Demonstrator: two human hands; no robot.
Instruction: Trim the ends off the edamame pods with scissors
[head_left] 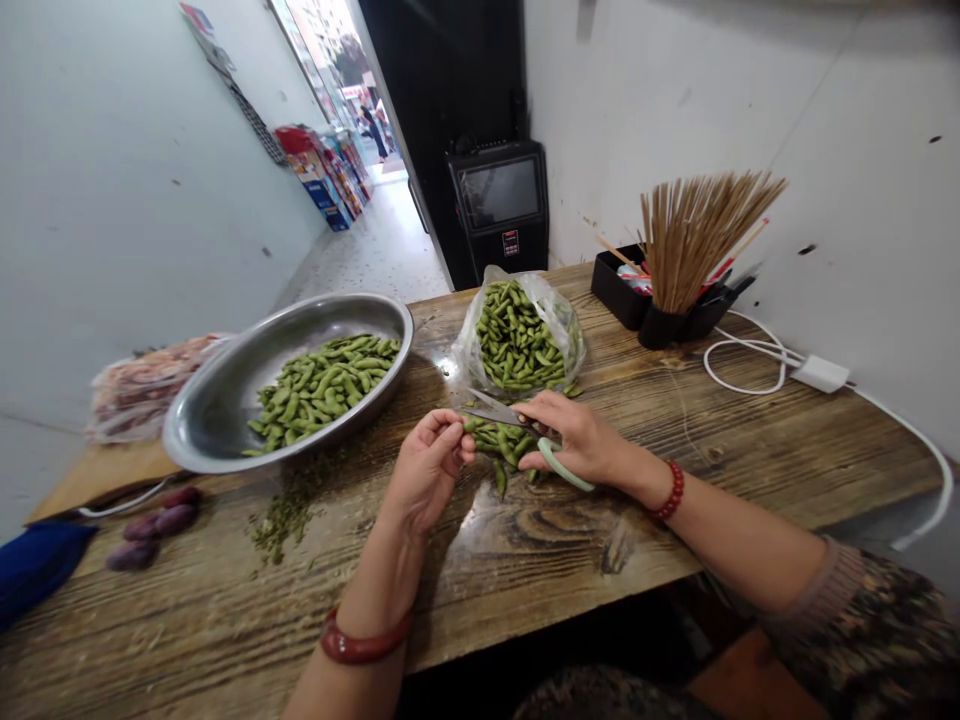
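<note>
My right hand [574, 440] grips scissors [559, 465] with pale green handles, their blades spread and pointing left. The blade tips are close to the fingertips of my left hand [431, 465], which pinch a green soybean pod mostly hidden by the fingers. Beneath the scissors is a small heap of loose pods [502, 440] on the wooden table [525, 580]. Just behind it stands an open clear plastic bag [469, 345] full of pods. On the left, a wide steel basin [225, 400] holds many more pods [330, 385]. Small green trimmings [281, 525] lie below the basin.
Purple oval fruits or vegetables [161, 520], a blue cloth-like item [45, 565] and a bag of pinkish food [150, 385] are at the left. Back right, skewers [694, 240] stand in a black holder [660, 325], with a white cable [821, 373] beside it. Walls border the table.
</note>
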